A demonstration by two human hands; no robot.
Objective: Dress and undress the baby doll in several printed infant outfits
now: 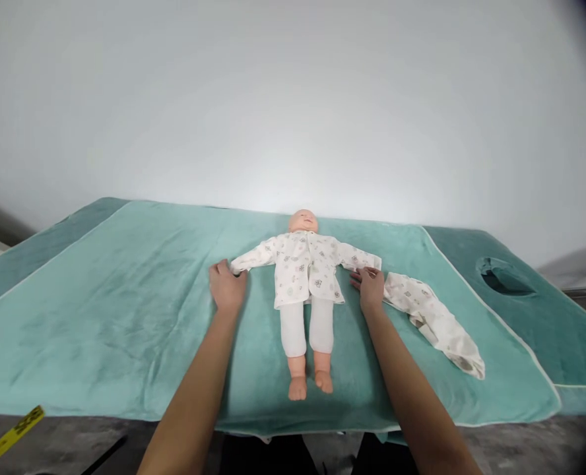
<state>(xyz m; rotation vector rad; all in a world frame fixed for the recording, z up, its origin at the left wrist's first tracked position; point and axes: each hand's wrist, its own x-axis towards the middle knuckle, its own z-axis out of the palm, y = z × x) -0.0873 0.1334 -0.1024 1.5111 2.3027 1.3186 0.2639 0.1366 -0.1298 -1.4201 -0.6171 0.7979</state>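
A baby doll point(305, 277) lies on its back on a teal towel point(125, 316), head away from me, arms spread wide. It wears a white patterned shirt and white leggings, and its feet are bare. My left hand point(227, 286) rests at the end of the doll's sleeve on my left, fingers curled at the cuff. At the other sleeve's end, my right hand point(369, 287) lies with its fingers stretched toward the cuff. A crumpled white patterned garment point(436, 321) lies just to the right of my right hand.
The towel covers a darker teal padded table point(565, 323) with a face hole point(505, 277) at the right end. A plain white wall stands behind. A yellow tape strip point(10, 437) shows at the lower left, over a dark floor.
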